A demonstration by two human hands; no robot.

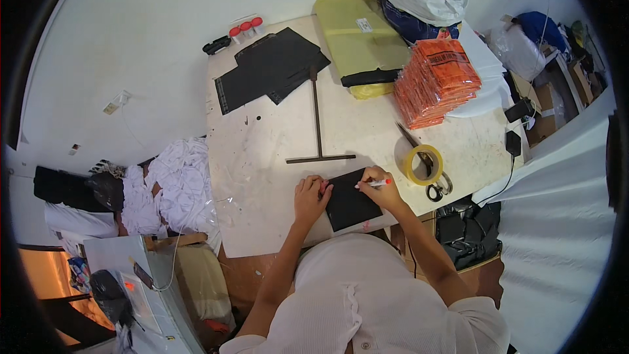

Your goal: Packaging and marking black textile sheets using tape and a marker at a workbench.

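A black rectangular sheet [354, 204], which looks like fabric or card, lies at the table's near edge. My right hand [382, 189] grips a white marker [375, 184] with a red end, its tip down at the sheet's upper right part. At the sheet's left edge rests my left hand [312, 199], fingers curled. Something small and red [324, 186] shows between its thumb and fingers; its kind is unclear. Just beyond both hands lies a dark metal T-shaped bar [319, 118].
Scissors [434, 192] lie through a yellow tape roll [421, 164] at right. Farther back are black cut pieces [275, 69], a yellow package [360, 33], stacked orange packets [438, 82], a lined bag [422, 0] and red-capped containers [246, 27]. White cloth [180, 183] is heaped at left.
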